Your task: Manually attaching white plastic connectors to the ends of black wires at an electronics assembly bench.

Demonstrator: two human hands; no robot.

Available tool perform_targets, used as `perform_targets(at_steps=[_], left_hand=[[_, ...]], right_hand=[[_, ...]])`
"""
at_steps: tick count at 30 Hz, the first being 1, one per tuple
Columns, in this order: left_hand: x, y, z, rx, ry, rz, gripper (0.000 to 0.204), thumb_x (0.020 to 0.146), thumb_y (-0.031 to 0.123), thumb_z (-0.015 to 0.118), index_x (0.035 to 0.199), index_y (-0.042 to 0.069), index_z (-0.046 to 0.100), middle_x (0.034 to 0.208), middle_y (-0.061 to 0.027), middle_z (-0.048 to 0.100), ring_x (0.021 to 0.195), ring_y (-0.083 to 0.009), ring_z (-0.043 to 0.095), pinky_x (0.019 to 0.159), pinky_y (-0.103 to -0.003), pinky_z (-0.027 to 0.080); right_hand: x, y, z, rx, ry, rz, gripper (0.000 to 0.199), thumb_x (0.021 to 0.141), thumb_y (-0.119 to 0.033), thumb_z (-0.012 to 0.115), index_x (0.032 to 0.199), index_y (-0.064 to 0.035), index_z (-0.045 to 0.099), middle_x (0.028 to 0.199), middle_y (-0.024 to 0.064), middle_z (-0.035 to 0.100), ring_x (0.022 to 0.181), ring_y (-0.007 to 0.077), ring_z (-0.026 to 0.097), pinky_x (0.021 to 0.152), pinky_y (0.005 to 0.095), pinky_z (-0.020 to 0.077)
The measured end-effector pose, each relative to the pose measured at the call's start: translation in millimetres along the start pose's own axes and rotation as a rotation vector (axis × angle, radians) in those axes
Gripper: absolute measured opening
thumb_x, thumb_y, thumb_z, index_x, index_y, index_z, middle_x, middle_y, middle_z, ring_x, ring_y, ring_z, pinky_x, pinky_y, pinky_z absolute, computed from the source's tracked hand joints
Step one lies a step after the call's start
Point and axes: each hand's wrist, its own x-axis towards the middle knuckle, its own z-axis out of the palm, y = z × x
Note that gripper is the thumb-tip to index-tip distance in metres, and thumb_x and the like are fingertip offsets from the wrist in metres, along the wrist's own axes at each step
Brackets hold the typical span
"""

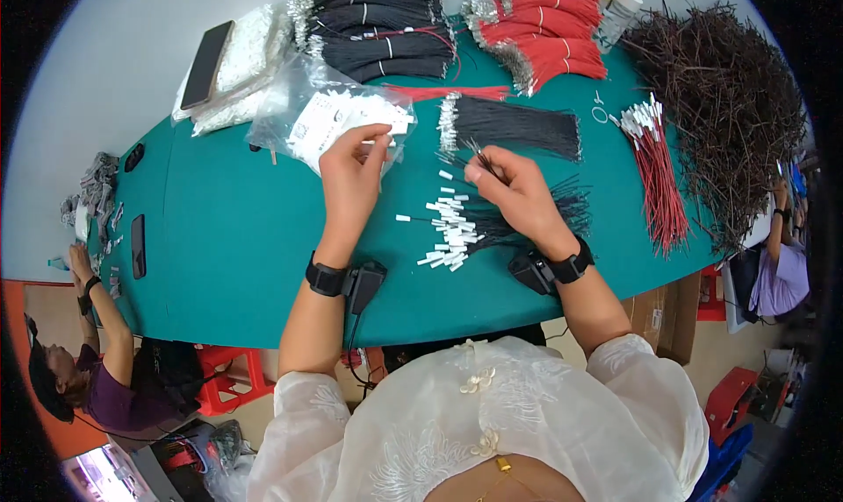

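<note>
While the right hand (523, 195) grips wires (483, 158), a bag (303, 74) holds white connectors (364, 111).

Light bright & fairly even; source can't be told. Table (246, 274) mid reads sharp, shadows soft & faint; L hand (354, 170) & R hand (520, 193) approx. crisp. Bag (285, 116) nr far edge, L of ctr, catches glare; white tips (455, 228) nr overexposed. Dark pile (724, 107) at R edge loses detail. Off near-L corner, screen (110, 477) washed out. Fisheye bows near edge; rim stretched, softer, corners black.
</note>
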Motion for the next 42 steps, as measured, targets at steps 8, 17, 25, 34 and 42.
perform_targets(at_steps=[8,17,25,34,42], left_hand=[[-15.6,26.1,17.2,-0.483,-0.254,-0.234,0.016,0.088,0.007,0.067,0.1,-0.002,0.068,0.074,-0.0029,0.067,0.063,-0.0059,0.059,0.059,-0.02,0.046],[-19.3,25.3,20.7,-0.544,-0.273,-0.325,0.013,0.086,0.009,0.069,0.094,-0.001,0.069,0.067,-0.0002,0.064,0.059,-0.0046,0.055,0.054,-0.019,0.041],[-24.3,26.4,26.0,-0.549,-0.303,-0.32,0.011,0.086,0.008,0.069,0.093,0.0,0.068,0.066,0.0012,0.061,0.059,-0.0034,0.053,0.054,-0.019,0.039],[-24.7,26.4,29.8,-0.568,-0.322,-0.353,0.011,0.087,0.009,0.068,0.093,0.0,0.068,0.067,0.0012,0.062,0.06,-0.0034,0.053,0.055,-0.019,0.038],[-25.0,25.8,27.9,-0.558,-0.338,-0.369,0.013,0.087,0.008,0.067,0.096,0.0,0.068,0.071,-0.0002,0.064,0.063,-0.0042,0.054,0.056,-0.019,0.039]], right_hand=[[2.7,7.7,-3.0,0.096,-0.051,0.106,0.015,0.094,-0.014,0.06,0.087,-0.0014,0.058,0.071,-0.0065,0.045,0.062,0.0011,0.035,0.053,0.0208,0.0288],[1.3,3.4,-3.2,0.003,-0.055,0.116,0.014,0.093,-0.013,0.062,0.088,-0.0005,0.058,0.068,-0.0057,0.044,0.062,0.0012,0.035,0.053,0.0207,0.0271],[0.7,1.8,-1.1,0.011,-0.009,0.056,0.014,0.087,-0.013,0.069,0.087,0.0002,0.063,0.068,-0.007,0.048,0.062,0.0007,0.035,0.053,0.0207,0.0273],[-1.3,-3.9,-2.6,0.013,0.095,0.048,0.01,0.083,-0.007,0.072,0.088,-0.0002,0.068,0.071,-0.0073,0.055,0.062,0.0002,0.038,0.054,0.0196,0.0287],[-1.7,-5.0,-1.9,0.032,0.106,0.039,0.009,0.083,-0.007,0.072,0.087,-0.0003,0.068,0.07,-0.0073,0.055,0.061,0.0002,0.038,0.053,0.0196,0.0289]])
